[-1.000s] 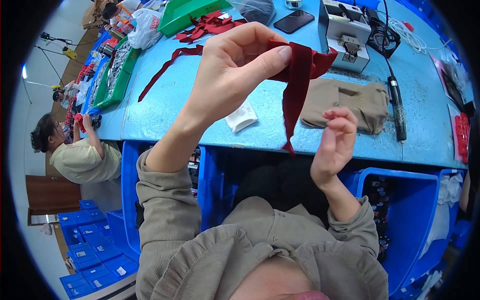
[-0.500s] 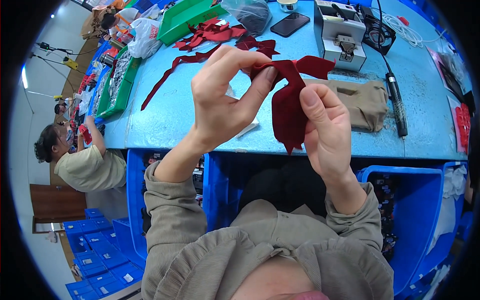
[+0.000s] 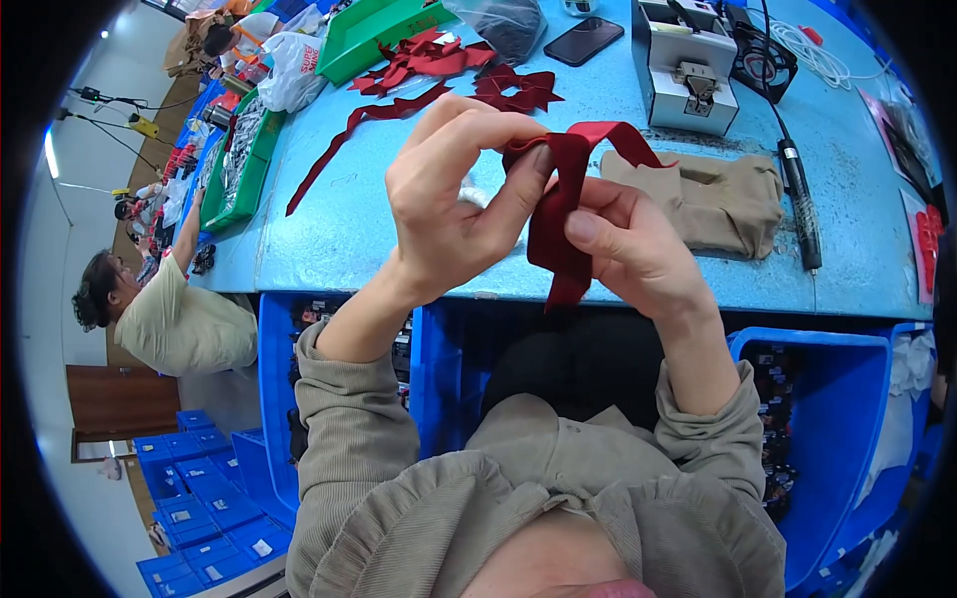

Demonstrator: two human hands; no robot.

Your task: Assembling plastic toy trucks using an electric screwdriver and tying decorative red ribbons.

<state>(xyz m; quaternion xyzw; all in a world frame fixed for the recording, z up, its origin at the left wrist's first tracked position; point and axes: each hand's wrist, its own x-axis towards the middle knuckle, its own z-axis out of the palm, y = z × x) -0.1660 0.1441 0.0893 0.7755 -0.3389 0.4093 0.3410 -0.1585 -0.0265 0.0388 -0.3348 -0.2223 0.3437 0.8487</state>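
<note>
A dark red ribbon (image 3: pixel 568 189) is folded into a loop between my hands, above the front of the blue table. My left hand (image 3: pixel 449 189) pinches its gathered middle between thumb and forefinger. Against the hanging tail, my right hand (image 3: pixel 638 244) presses its thumb, with its fingers tucked behind the cloth. One strip of the ribbon arches to the right over the right hand. Farther back lie a long loose red ribbon (image 3: pixel 349 140), red ribbon pieces (image 3: pixel 424 62) in a heap and a few tied red bows (image 3: pixel 518 90).
A folded tan cloth (image 3: pixel 733 204) lies right of my hands, beside a black pen-like tool (image 3: pixel 797 204) on a cord. Behind stand a white machine (image 3: pixel 688 75), a phone (image 3: pixel 584 41) and a green tray (image 3: pixel 374 35). Blue bins (image 3: pixel 827 439) flank my lap. A co-worker (image 3: pixel 179 319) sits left.
My right hand has shifted left and turned inward along the ribbon's tail. The ribbon's right end now arches over that hand. The co-worker at left has stretched an arm toward the table.
</note>
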